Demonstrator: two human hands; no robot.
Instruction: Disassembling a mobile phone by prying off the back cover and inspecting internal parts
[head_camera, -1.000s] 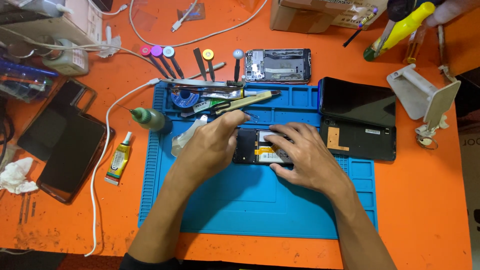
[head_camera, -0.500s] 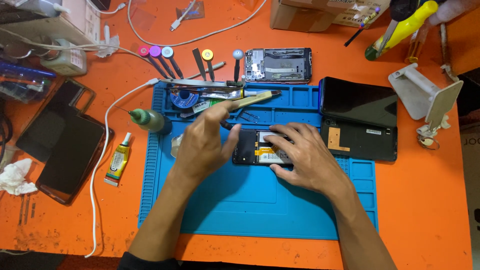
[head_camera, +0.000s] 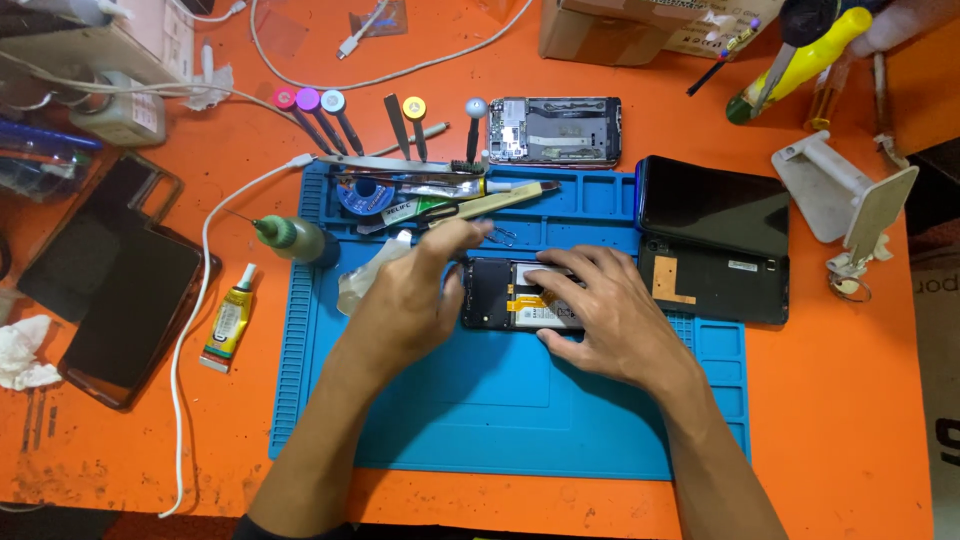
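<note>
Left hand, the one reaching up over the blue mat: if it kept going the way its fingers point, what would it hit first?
Probably the cluster of tools in the blue silicone mat's top tray: the pale flat stick lies just beyond the left hand's fingers, though height is unclear.

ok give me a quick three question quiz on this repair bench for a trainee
1. True or false: the opened phone lies on the blue mat.
2. Which hand lies flat on the opened phone? A) left hand B) right hand
3. What small tube lies on the orange table left of the mat?

Key:
1. True.
2. B; the left hand is at the phone's left end, fingers raised toward the tools.
3. The yellow glue tube, below the green-capped bottle.
</note>
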